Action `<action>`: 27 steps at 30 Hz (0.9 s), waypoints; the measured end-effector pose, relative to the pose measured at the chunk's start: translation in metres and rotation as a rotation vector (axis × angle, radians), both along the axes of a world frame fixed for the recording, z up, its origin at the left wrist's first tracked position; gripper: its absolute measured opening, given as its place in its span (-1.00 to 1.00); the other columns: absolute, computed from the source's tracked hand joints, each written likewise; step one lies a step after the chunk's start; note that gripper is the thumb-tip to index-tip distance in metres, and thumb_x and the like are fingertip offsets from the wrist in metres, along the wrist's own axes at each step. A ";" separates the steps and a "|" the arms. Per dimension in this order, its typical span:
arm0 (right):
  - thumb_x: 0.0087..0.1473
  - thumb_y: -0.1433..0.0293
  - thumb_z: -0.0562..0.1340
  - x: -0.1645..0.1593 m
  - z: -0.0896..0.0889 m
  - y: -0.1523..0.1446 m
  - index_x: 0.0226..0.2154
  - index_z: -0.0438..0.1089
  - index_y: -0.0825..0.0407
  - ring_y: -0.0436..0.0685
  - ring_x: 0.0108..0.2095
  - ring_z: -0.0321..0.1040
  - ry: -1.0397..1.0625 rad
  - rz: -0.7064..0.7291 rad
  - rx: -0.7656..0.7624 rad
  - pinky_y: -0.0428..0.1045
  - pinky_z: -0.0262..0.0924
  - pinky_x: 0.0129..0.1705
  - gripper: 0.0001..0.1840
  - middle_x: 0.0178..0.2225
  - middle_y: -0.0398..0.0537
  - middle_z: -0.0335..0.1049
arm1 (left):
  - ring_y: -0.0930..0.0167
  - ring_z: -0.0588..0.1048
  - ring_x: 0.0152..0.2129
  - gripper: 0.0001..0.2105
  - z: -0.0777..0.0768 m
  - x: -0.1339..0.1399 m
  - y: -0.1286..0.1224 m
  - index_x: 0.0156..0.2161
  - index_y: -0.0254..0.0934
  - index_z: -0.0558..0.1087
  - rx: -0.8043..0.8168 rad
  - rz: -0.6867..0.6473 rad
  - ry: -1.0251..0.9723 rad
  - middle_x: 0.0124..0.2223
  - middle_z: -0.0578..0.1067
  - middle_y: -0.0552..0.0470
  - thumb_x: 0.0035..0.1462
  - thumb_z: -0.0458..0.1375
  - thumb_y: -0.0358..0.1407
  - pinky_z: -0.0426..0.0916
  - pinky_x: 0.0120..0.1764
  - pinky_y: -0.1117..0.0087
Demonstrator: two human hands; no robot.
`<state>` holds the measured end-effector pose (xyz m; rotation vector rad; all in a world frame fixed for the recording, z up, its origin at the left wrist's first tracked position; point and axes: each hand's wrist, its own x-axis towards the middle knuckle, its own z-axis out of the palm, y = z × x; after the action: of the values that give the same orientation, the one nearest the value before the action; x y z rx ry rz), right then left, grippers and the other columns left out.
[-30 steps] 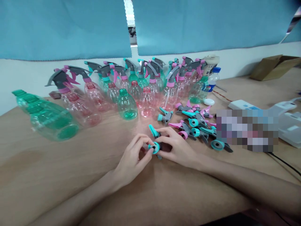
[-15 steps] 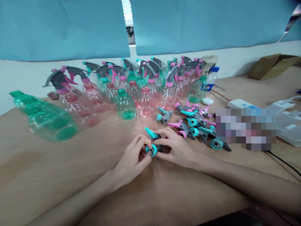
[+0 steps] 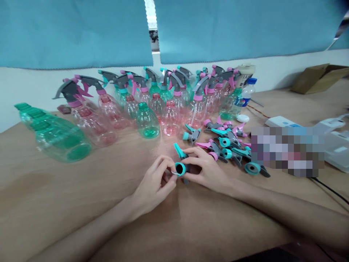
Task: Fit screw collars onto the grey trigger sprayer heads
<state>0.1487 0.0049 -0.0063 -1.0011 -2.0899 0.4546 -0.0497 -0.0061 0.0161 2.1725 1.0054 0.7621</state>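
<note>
While the spray head (image 3: pixel 180 169) was pinched by right fingers (image 3: pixel 194 177), a pale sliver (image 3: pixel 176 173) at its left was pinched by left fingers (image 3: pixel 165 162).

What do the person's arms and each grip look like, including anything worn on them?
The left grip and right grip are bare human hands with slim fingers; no gloves or rings are visible. The left forearm and right forearm are slender and bare, with no sleeves, watch or bracelet showing.
</note>
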 end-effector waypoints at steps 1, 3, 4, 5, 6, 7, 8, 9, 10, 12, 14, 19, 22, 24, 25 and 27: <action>-0.01 0.36 0.31 0.000 -0.001 0.000 -0.26 0.47 -0.01 0.19 -0.03 0.29 0.006 -0.005 0.000 0.13 0.25 -0.02 -0.81 -0.06 0.03 0.33 | 0.51 0.33 -0.45 -0.97 0.000 0.000 0.000 -0.29 -0.26 0.28 0.001 0.010 0.014 -0.22 0.28 0.06 0.16 0.01 -0.40 0.29 -0.41 0.48; 0.00 0.38 0.29 0.001 -0.001 0.000 -0.24 0.47 -0.03 0.19 -0.03 0.29 0.003 -0.009 0.011 0.14 0.25 -0.02 -0.81 -0.05 0.02 0.32 | 0.49 0.33 -0.46 -0.95 0.000 -0.001 0.000 -0.28 -0.25 0.29 -0.002 0.031 0.058 -0.27 0.31 0.08 0.17 0.05 -0.32 0.27 -0.42 0.47; 0.00 0.39 0.29 0.001 -0.001 0.000 -0.25 0.47 -0.02 0.19 -0.03 0.29 -0.007 -0.007 0.020 0.14 0.25 -0.02 -0.82 -0.05 0.03 0.32 | 0.49 0.33 -0.48 -0.92 0.000 -0.001 0.000 -0.29 -0.25 0.30 -0.007 0.045 0.080 -0.32 0.32 0.10 0.19 0.05 -0.28 0.26 -0.43 0.47; 0.00 0.40 0.29 0.002 -0.001 0.000 -0.25 0.47 -0.01 0.19 -0.04 0.29 -0.021 -0.004 0.030 0.14 0.25 -0.03 -0.82 -0.05 0.04 0.32 | 0.49 0.33 -0.49 -0.89 0.000 0.000 0.000 -0.31 -0.25 0.30 -0.012 0.061 0.096 -0.36 0.33 0.11 0.20 0.04 -0.25 0.24 -0.43 0.47; -0.01 0.39 0.30 0.002 -0.001 0.000 -0.26 0.47 0.00 0.19 -0.05 0.29 -0.036 -0.003 0.039 0.14 0.26 -0.04 -0.82 -0.06 0.05 0.32 | 0.49 0.33 -0.51 -0.86 0.000 0.000 0.000 -0.33 -0.25 0.30 -0.017 0.076 0.106 -0.41 0.34 0.13 0.22 0.02 -0.24 0.23 -0.44 0.47; -0.01 0.39 0.30 0.002 -0.001 -0.001 -0.26 0.47 0.00 0.19 -0.06 0.29 -0.050 -0.002 0.048 0.14 0.26 -0.05 -0.82 -0.06 0.05 0.33 | 0.49 0.33 -0.53 -0.83 0.000 0.000 0.001 -0.35 -0.25 0.30 -0.025 0.091 0.108 -0.44 0.35 0.14 0.24 0.00 -0.23 0.22 -0.44 0.47; -0.01 0.38 0.31 0.002 -0.001 -0.001 -0.27 0.47 0.00 0.20 -0.07 0.30 -0.060 0.000 0.058 0.14 0.26 -0.05 -0.82 -0.07 0.06 0.33 | 0.49 0.33 -0.54 -0.82 0.000 0.000 0.001 -0.36 -0.26 0.30 -0.032 0.104 0.105 -0.45 0.36 0.15 0.24 -0.01 -0.23 0.21 -0.44 0.47; -0.01 0.37 0.31 0.002 -0.001 -0.001 -0.27 0.47 -0.01 0.20 -0.07 0.30 -0.066 -0.002 0.068 0.15 0.26 -0.06 -0.82 -0.07 0.05 0.33 | 0.50 0.33 -0.55 -0.82 0.000 0.000 0.002 -0.38 -0.26 0.30 -0.042 0.113 0.098 -0.46 0.36 0.15 0.23 0.00 -0.24 0.21 -0.45 0.47; -0.01 0.36 0.30 0.002 -0.001 -0.001 -0.27 0.47 -0.02 0.21 -0.07 0.29 -0.068 -0.003 0.074 0.16 0.26 -0.06 -0.83 -0.08 0.05 0.33 | 0.50 0.33 -0.55 -0.82 -0.001 0.000 0.002 -0.38 -0.26 0.30 -0.055 0.119 0.088 -0.47 0.37 0.15 0.22 0.01 -0.24 0.20 -0.46 0.47; 0.01 0.35 0.29 0.002 -0.001 -0.001 -0.26 0.47 -0.03 0.21 -0.06 0.30 -0.064 -0.001 0.071 0.17 0.26 -0.06 -0.83 -0.07 0.05 0.33 | 0.50 0.34 -0.56 -0.85 -0.002 0.000 0.003 -0.38 -0.27 0.30 -0.096 0.129 0.052 -0.47 0.39 0.15 0.19 0.04 -0.25 0.21 -0.47 0.48; 0.01 0.34 0.28 0.002 -0.002 0.000 -0.26 0.47 -0.04 0.21 -0.05 0.30 -0.055 -0.003 0.059 0.17 0.26 -0.05 -0.82 -0.06 0.04 0.33 | 0.50 0.36 -0.56 -0.86 -0.003 0.000 0.004 -0.36 -0.27 0.29 -0.135 0.141 0.013 -0.47 0.40 0.14 0.18 0.05 -0.25 0.23 -0.47 0.48; -0.02 0.40 0.30 0.002 -0.002 -0.001 -0.26 0.47 -0.03 0.22 -0.04 0.29 -0.052 -0.014 0.068 0.17 0.26 -0.04 -0.81 -0.04 0.05 0.32 | 0.48 0.41 -0.54 -0.88 -0.004 -0.001 0.005 -0.30 -0.26 0.27 -0.201 0.136 -0.037 -0.47 0.40 0.13 0.18 0.05 -0.24 0.29 -0.44 0.44; -0.01 0.40 0.29 0.002 -0.002 -0.001 -0.26 0.47 -0.05 0.23 -0.05 0.29 -0.056 -0.016 0.069 0.19 0.27 -0.06 -0.81 -0.06 0.04 0.34 | 0.47 0.42 -0.54 -0.90 -0.005 -0.002 0.004 -0.31 -0.26 0.27 -0.208 0.133 -0.054 -0.47 0.40 0.13 0.17 0.05 -0.27 0.32 -0.43 0.43; -0.01 0.39 0.28 0.002 -0.003 0.000 -0.25 0.48 -0.05 0.23 -0.04 0.29 -0.049 -0.039 0.052 0.20 0.26 -0.04 -0.81 -0.06 0.04 0.34 | 0.48 0.42 -0.54 -0.90 -0.005 -0.002 0.003 -0.31 -0.26 0.28 -0.199 0.159 -0.080 -0.45 0.40 0.12 0.17 0.06 -0.27 0.33 -0.44 0.44; -0.01 0.38 0.28 0.003 -0.004 0.000 -0.25 0.48 -0.05 0.24 -0.03 0.29 -0.040 -0.060 0.038 0.21 0.25 -0.03 -0.81 -0.05 0.03 0.34 | 0.48 0.43 -0.54 -0.89 -0.005 -0.002 0.002 -0.30 -0.26 0.29 -0.195 0.173 -0.101 -0.43 0.41 0.11 0.17 0.07 -0.26 0.34 -0.45 0.45; -0.01 0.35 0.29 0.004 -0.004 0.002 -0.24 0.48 -0.05 0.24 -0.02 0.28 -0.019 -0.099 0.006 0.21 0.24 0.00 -0.80 -0.05 0.03 0.33 | 0.48 0.43 -0.52 -0.88 -0.005 -0.002 0.001 -0.25 -0.26 0.32 -0.185 0.202 -0.151 -0.39 0.42 0.09 0.17 0.08 -0.24 0.35 -0.48 0.46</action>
<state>0.1522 0.0065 -0.0108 -1.1037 -2.0463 0.3900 -0.0520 -0.0049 0.0108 1.8476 1.1790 0.8747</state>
